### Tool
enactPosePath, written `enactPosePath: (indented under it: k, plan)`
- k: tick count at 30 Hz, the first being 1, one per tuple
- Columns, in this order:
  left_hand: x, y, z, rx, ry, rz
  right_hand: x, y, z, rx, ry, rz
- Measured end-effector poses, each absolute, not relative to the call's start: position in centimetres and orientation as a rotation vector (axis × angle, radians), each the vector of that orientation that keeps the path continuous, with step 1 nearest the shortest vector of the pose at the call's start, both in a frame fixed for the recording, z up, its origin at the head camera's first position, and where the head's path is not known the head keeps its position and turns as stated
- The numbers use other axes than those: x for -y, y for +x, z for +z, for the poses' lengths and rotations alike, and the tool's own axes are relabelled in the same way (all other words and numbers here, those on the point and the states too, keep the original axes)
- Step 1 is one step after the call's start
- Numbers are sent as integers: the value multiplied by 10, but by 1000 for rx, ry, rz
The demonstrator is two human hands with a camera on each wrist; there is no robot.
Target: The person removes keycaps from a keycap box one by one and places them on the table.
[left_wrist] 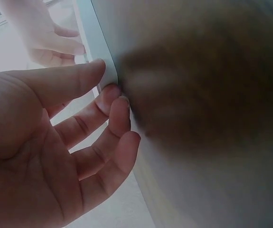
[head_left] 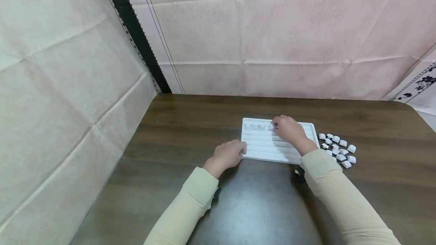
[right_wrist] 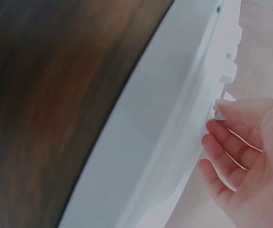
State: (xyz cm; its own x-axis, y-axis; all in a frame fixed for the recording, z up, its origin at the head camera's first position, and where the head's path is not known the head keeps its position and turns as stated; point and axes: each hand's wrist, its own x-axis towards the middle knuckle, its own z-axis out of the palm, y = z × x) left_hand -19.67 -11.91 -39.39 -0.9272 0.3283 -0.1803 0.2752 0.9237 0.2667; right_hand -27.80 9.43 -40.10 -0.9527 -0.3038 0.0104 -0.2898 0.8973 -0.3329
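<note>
A white tray (head_left: 269, 146) with raised ridges running across it lies on the table. My left hand (head_left: 230, 152) holds its near left corner; in the left wrist view the thumb and index finger of that hand (left_wrist: 65, 128) pinch the tray's edge (left_wrist: 98, 42). Over the far part of the tray, my right hand (head_left: 288, 128) pinches a small white keycap-like piece (right_wrist: 219, 110) between thumb and index finger. Along the far ridge, left of this hand, stand several similar pieces (head_left: 256, 127). The held piece is partly hidden by the fingertips.
Several loose white keycap-like pieces (head_left: 340, 157) lie on the brown wooden table (head_left: 190, 131) just right of the tray. Pale cloth (head_left: 293, 41) hangs behind the table and along its left side. A dark band (head_left: 136, 33) runs down the cloth at the corner.
</note>
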Motion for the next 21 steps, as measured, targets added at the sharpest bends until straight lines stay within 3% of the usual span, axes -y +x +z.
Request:
enactPosePath:
  k: [21]
  plan:
    - [119,-199,-394,-2846,457,354,-157,-265,-387,-3010,-378,-558]
